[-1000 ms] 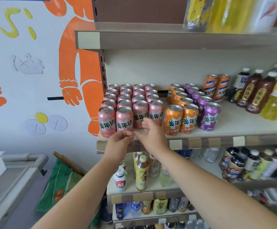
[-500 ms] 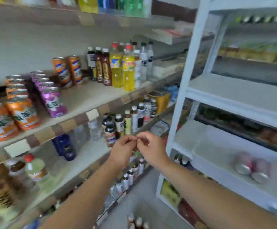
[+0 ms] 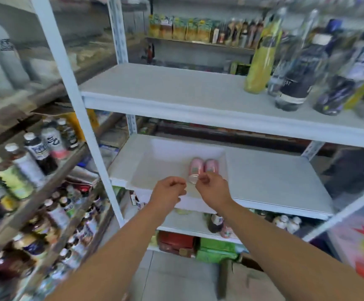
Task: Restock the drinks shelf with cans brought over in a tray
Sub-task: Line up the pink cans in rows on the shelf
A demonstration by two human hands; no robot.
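Many bottles (image 3: 35,153) crowd the wooden shelves (image 3: 52,179) at the far left. Next comes the white rack (image 3: 74,105), whose middle shelf (image 3: 274,177) carries a white tray (image 3: 155,157). The left hand (image 3: 170,192) hangs before the tray's front edge, fingers loosely curled, holding nothing. Two pink cans (image 3: 196,168) lie on their sides in the tray's right part, touching each other. The right hand (image 3: 212,189) is curled just at the nearer can's end; blur hides whether it pinches it. Tall bottles (image 3: 296,68) stand on the rack's upper shelf at right.
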